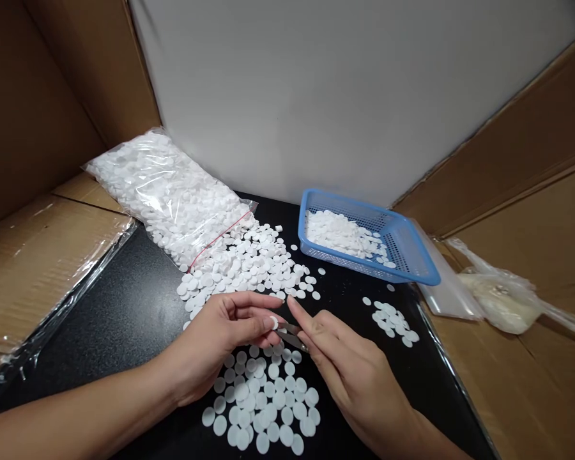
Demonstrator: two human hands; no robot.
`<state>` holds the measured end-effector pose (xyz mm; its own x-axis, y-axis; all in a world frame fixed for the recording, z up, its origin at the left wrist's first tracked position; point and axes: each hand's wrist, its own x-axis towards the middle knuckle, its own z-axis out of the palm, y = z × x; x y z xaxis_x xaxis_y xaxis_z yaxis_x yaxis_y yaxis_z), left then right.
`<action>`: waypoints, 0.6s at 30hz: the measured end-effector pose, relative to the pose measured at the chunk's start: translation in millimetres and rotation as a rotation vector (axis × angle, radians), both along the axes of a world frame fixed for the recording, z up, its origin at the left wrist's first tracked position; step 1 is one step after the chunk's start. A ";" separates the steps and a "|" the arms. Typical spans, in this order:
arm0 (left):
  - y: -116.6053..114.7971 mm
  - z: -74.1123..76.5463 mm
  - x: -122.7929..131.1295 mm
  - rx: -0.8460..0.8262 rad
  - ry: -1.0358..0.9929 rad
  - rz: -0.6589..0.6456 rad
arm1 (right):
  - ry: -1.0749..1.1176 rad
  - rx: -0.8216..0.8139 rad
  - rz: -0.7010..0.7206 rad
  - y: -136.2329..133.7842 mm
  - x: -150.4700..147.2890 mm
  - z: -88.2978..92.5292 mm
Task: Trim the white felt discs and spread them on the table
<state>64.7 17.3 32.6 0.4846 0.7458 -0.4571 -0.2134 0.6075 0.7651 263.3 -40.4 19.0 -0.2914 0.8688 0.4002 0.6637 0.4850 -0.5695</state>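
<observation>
My left hand (237, 326) pinches a small white disc (274, 323) between thumb and fingers. Small metal scissors (291, 338) sit in my right hand (347, 358), their blades apart and pointing at the disc; their handles are hidden by the fingers. Below both hands a group of loose white discs (268, 399) is spread on the black tabletop (167, 319). Just beyond my left hand, a larger heap of discs (249, 265) spills from the mouth of a clear plastic bag (158, 185) full of them.
A blue plastic basket (364, 265) with white discs inside stands at the back right. Nearer lies a small cluster of discs (395, 322). Cardboard (48, 255) borders the table on the left. On the right are clear plastic sheets (453, 294) and a knotted bag (501, 300).
</observation>
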 end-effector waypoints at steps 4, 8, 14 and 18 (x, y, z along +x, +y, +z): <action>-0.8 0.7 1.6 0.029 0.014 -0.007 | 0.070 -0.017 -0.003 -1.0 -2.4 3.0; -2.1 1.5 1.7 0.057 0.006 -0.017 | 0.045 -0.009 -0.006 -0.6 -3.0 2.2; -2.1 1.0 -0.3 0.094 0.004 -0.036 | -0.034 -0.020 -0.014 -1.9 -1.0 -0.9; -1.1 1.3 -0.2 0.119 0.026 -0.064 | -0.087 -0.018 0.000 -2.5 1.8 -1.5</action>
